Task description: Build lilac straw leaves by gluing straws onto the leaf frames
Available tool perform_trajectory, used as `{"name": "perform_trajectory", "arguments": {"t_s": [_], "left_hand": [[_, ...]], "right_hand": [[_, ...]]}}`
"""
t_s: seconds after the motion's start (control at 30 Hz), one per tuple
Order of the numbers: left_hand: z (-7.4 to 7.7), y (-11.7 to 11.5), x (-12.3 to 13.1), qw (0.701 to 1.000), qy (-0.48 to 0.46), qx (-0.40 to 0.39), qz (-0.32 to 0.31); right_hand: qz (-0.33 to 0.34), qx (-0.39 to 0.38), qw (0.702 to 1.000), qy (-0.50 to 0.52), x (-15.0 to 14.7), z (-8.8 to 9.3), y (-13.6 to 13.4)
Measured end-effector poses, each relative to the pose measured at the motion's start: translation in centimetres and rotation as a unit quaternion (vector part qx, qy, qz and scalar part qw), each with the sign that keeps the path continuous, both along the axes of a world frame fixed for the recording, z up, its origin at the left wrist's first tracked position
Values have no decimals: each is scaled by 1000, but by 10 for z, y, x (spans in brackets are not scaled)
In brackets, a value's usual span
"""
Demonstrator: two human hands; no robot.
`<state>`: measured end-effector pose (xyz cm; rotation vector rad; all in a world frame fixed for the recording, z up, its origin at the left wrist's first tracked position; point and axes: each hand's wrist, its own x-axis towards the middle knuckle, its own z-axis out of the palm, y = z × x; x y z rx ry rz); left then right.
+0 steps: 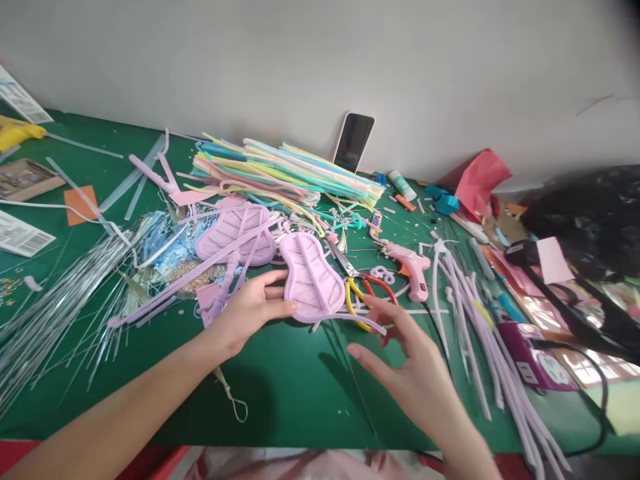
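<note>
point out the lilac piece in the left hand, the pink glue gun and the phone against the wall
Lilac piece (313, 279), head view: middle of its ribbed face.
Pink glue gun (416, 265), head view: body, where the handle begins.
Phone (354, 142), head view: middle of its dark screen.

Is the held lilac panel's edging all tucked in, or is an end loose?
Loose end: a strip juts beyond the panel toward the right hand.
</note>
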<state>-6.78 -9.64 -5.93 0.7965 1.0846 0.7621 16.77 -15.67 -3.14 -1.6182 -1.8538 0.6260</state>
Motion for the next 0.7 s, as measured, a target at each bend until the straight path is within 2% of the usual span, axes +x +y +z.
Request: {"name": "perform_trajectory", "arguments": {"t_s": [0.03, 0.1, 0.2, 0.27, 0.43, 0.7], "left_hand": [[0, 0, 0, 1000, -1, 2, -2], [0, 0, 0, 1000, -7, 5, -8], [1, 0, 0, 1000, -19, 5, -14], [2, 0, 0, 1000, -25, 1, -16], [2, 1, -1, 999, -24, -5, -22], [5, 0, 2, 1000, 8, -11, -9]], "right_hand": [[-28, -30, 998, 39, -5, -9, -1], [-41, -77, 991, 99, -14, -21, 2], [-37, -91, 987, 128, -20, -24, 19], [-9, -82, 991, 104, -20, -19, 31], [140, 1, 990, -19, -20, -6, 49], [207, 9, 973, -99, -28, 1, 55]]}}
